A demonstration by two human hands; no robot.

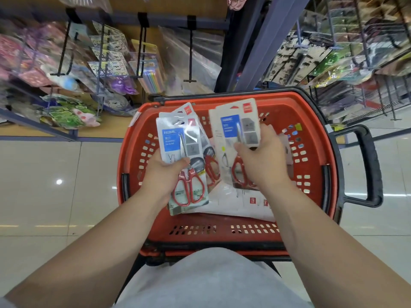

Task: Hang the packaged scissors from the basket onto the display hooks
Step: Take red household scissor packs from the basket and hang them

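While they're held over the basket (pixel 315 152), scissor packs (pixel 175 138) fill both hands. The left hand (pixel 165 172) grips several, the right hand (pixel 264 161) pinches more — probably light, stiff, slick cards, best held low, hang-holes toward the twelve-o'clock hooks (pixel 190 63).

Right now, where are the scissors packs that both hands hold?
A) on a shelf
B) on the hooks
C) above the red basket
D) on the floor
C: the left hand and the right hand each grip scissors packs above the red basket.
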